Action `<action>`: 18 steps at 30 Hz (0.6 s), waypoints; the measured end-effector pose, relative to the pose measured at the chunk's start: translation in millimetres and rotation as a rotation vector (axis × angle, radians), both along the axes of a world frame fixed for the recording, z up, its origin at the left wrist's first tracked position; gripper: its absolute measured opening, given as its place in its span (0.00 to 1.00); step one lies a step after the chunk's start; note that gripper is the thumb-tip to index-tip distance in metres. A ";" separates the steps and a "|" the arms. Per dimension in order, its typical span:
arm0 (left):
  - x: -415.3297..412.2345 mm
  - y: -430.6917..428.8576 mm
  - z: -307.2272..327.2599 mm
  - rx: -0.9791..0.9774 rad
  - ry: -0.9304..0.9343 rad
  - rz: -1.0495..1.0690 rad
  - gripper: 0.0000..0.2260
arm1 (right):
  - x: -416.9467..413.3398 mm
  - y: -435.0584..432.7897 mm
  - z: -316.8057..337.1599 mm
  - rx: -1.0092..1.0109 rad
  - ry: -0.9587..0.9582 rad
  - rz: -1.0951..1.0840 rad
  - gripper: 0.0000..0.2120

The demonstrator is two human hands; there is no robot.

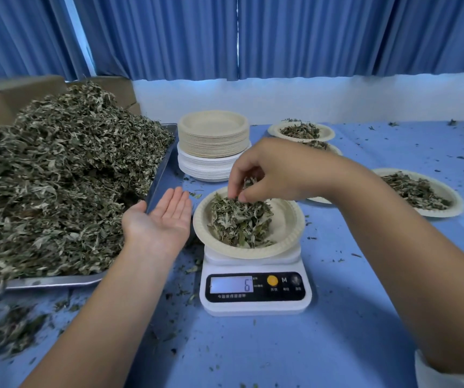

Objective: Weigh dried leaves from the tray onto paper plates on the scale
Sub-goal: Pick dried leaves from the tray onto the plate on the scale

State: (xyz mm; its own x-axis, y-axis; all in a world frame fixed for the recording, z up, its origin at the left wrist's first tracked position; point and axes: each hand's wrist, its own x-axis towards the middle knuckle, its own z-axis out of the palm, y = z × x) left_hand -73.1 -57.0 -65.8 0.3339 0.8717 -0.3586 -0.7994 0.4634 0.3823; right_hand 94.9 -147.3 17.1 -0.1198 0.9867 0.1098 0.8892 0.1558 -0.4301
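The dried leaves on the paper plate atop the scale, centre, look feather-light and crumbly, best taken in small pinches from the top; the right hand pinches a tuft there with its fingers. The left hand, at the plate's 9 o'clock beside the tray, lies palm-up, fingers straight, empty. The display shows a 6; any other digits are unclear.

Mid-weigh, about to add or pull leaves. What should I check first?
1. Plate seated on scale: ok.
2. Leaves inside plate rim: ok.
3. Right hand off the leaves: not ok, it pinches some at the top.
4. Left hand clear of plate: cannot tell, it lies open close beside the rim.
5. Display readable: cannot tell, only a 6 shows clearly.
6. Tray stocked: ok.
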 end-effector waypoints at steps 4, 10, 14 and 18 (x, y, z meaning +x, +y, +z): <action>-0.2 0.2 -0.1 -0.002 0.000 0.001 0.21 | -6.5 2.4 -7.9 -0.150 -0.143 0.026 0.06; -0.2 0.2 0.3 -0.003 0.000 0.001 0.21 | -4.9 1.0 -5.5 -0.130 -0.121 0.007 0.06; 0.1 0.8 0.1 -0.004 -0.003 0.004 0.21 | -0.1 -2.5 -0.3 -0.110 -0.092 -0.015 0.05; 0.1 1.3 -0.4 0.001 -0.004 0.003 0.21 | 2.3 -4.3 1.5 -0.131 -0.113 -0.028 0.05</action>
